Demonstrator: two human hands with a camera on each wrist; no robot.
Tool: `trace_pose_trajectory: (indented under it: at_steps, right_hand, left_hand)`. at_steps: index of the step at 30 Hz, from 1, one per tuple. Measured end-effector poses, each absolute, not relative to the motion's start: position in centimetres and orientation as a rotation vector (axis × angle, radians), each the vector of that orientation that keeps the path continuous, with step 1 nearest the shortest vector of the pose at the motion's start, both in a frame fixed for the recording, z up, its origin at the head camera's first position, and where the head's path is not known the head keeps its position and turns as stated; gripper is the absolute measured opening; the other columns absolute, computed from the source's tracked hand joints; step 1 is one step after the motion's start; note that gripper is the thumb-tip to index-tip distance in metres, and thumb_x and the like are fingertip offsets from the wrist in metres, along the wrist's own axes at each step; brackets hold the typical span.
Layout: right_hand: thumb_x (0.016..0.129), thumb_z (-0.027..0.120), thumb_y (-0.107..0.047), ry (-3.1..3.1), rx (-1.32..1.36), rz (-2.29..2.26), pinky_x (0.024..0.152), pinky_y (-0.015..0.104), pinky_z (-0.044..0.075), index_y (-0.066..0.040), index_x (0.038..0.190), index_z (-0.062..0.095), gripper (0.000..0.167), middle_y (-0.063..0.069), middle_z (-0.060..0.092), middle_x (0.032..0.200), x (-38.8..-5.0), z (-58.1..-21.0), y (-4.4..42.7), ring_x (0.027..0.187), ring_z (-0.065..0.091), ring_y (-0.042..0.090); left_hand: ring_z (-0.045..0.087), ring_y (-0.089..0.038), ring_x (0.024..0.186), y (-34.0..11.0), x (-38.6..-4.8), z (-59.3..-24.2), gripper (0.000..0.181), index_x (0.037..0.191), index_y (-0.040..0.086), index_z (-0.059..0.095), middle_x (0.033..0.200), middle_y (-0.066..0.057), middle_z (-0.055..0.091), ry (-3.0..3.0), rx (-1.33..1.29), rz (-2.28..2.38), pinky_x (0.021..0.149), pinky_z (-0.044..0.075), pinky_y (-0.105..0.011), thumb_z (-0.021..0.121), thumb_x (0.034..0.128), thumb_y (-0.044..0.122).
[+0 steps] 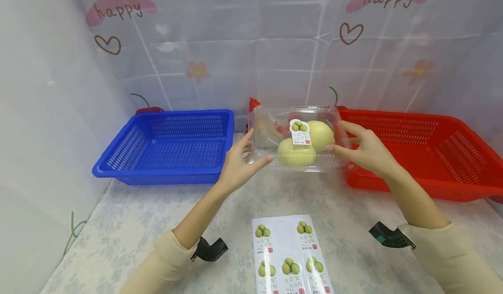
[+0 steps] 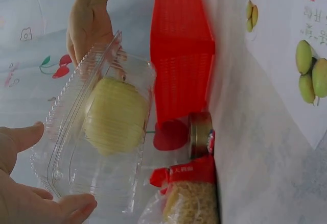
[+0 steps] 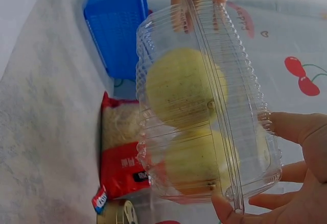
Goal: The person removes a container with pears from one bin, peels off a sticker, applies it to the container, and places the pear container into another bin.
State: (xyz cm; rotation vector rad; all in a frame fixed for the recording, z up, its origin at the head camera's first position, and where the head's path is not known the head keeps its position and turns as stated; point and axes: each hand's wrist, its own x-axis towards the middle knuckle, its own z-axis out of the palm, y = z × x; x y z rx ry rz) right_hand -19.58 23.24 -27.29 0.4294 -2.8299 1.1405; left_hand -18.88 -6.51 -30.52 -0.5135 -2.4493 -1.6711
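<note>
A clear plastic clamshell box (image 1: 268, 143) is held up over the table between the two baskets. Two round yellow-green fruits, perhaps pears (image 1: 297, 154), lie inside toward its right half. On the lid sits a white label (image 1: 301, 138) with a picture of green fruit. My left hand (image 1: 239, 165) grips the box's left end, thumb in front. At the right end, my right hand (image 1: 367, 150) holds the box between thumb and fingers. Seen from the right wrist, the box (image 3: 204, 35) looks shut, its two rims together.
A blue basket (image 1: 163, 172) stands left, a red basket (image 1: 424, 185) right. Near the table's front lies a sheet of labels (image 1: 284, 241). Behind the box are a red-topped bag of dry food (image 2: 191, 193) and a can (image 2: 200, 134).
</note>
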Motion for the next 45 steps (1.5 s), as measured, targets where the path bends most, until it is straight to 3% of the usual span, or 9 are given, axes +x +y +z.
trace_pose_trajectory:
  at_steps: [17, 23, 31, 34, 37, 38, 41, 42, 45]
  right_hand:
    - [0.088, 0.066, -0.032, -2.878, 0.291, 1.022, 0.083, 0.055, 0.048, -0.005, 0.147, 0.03, 0.075, 0.022, 0.029, 0.149, -21.0, -24.7, 28.9, 0.122, 0.039, 0.05]
    - [0.088, 0.066, -0.032, -2.874, 0.242, 1.081, 0.067, 0.015, 0.05, -0.008, 0.149, 0.027, 0.075, 0.021, 0.027, 0.15, -21.4, -23.9, 30.7, 0.118, 0.045, 0.049]
    - [0.086, 0.069, -0.029, -2.831, 0.163, 1.027, 0.053, 0.021, 0.046, -0.009, 0.146, 0.033, 0.073, 0.011, 0.066, 0.1, -21.9, -23.5, 33.0, 0.065, 0.053, -0.004]
    - [0.085, 0.069, -0.029, -2.827, 0.145, 1.027, 0.053, 0.02, 0.046, -0.008, 0.146, 0.033, 0.074, 0.016, 0.061, 0.114, -22.2, -23.3, 33.9, 0.064, 0.053, -0.008]
    - [0.086, 0.068, -0.031, -2.836, 0.114, 1.033, 0.056, 0.014, 0.046, -0.01, 0.147, 0.031, 0.075, 0.024, 0.037, 0.14, -22.5, -23.3, 34.8, 0.071, 0.049, -0.019]
    - [0.086, 0.068, -0.031, -2.835, 0.1, 1.044, 0.056, 0.014, 0.046, -0.01, 0.148, 0.03, 0.076, 0.023, 0.037, 0.14, -22.6, -23.4, 35.1, 0.071, 0.049, -0.019]
    - [0.086, 0.068, -0.035, -2.844, 0.046, 1.034, 0.057, 0.012, 0.044, -0.015, 0.149, 0.027, 0.078, 0.018, 0.045, 0.136, -22.9, -23.4, 36.2, 0.072, 0.049, -0.019]
    - [0.086, 0.067, -0.037, -2.849, 0.028, 1.026, 0.057, 0.011, 0.043, -0.016, 0.149, 0.026, 0.078, 0.019, 0.044, 0.137, -23.0, -23.3, 36.6, 0.078, 0.055, -0.013]
    - [0.087, 0.063, -0.042, -2.855, -0.043, 1.011, 0.078, 0.032, 0.053, -0.02, 0.15, 0.022, 0.079, 0.023, 0.039, 0.143, -23.0, -23.2, 37.3, 0.105, 0.061, 0.021]
  left_hand:
    - [0.047, -0.03, 0.123, -0.9, -21.7, -29.0, 0.079, 0.144, 0.001, 0.033, 0.144, -0.016, 0.04, -2.406, -0.606, -1.608, 0.099, 0.042, -0.044, 0.074, 0.0805, 0.025]
    - [0.047, -0.029, 0.123, 0.9, -22.5, -28.6, 0.081, 0.145, 0.0, 0.032, 0.142, -0.018, 0.041, -2.386, -0.64, -1.63, 0.098, 0.043, -0.041, 0.074, 0.08, 0.025]
    - [0.056, -0.022, 0.112, 3.2, -23.4, -28.0, 0.081, 0.144, 0.0, 0.035, 0.141, -0.016, 0.045, -2.399, -0.649, -1.577, 0.086, 0.047, -0.028, 0.075, 0.0789, 0.028]
    - [0.056, -0.011, 0.078, 4.0, -23.8, -27.9, 0.081, 0.144, 0.001, 0.034, 0.104, -0.011, 0.065, -2.415, -0.671, -1.557, 0.069, 0.042, -0.019, 0.075, 0.0796, 0.029]
    - [0.03, -0.008, 0.053, 4.8, -24.3, -27.7, 0.081, 0.144, 0.001, 0.034, 0.059, -0.002, 0.043, -2.434, -0.687, -1.545, 0.05, 0.026, -0.018, 0.074, 0.0802, 0.03]
    - [0.025, -0.009, 0.052, 5.2, -24.5, -27.7, 0.08, 0.144, 0.001, 0.035, 0.058, -0.001, 0.034, -2.443, -0.687, -1.533, 0.049, 0.023, -0.019, 0.074, 0.0801, 0.031]
    - [0.047, -0.009, 0.067, 6.2, -24.9, -27.4, 0.08, 0.144, 0.003, 0.036, 0.081, -0.003, 0.058, -2.464, -0.675, -1.479, 0.055, 0.032, -0.016, 0.074, 0.0797, 0.032]
    - [0.052, -0.011, 0.08, 6.5, -25.0, -27.3, 0.08, 0.144, 0.004, 0.037, 0.097, -0.006, 0.063, -2.47, -0.671, -1.462, 0.062, 0.036, -0.016, 0.074, 0.0794, 0.033]
    - [0.053, -0.007, 0.078, 7.5, -25.3, -27.0, 0.079, 0.143, 0.004, 0.038, 0.091, -0.002, 0.065, -2.463, -0.69, -1.437, 0.063, 0.037, -0.014, 0.074, 0.0788, 0.033]
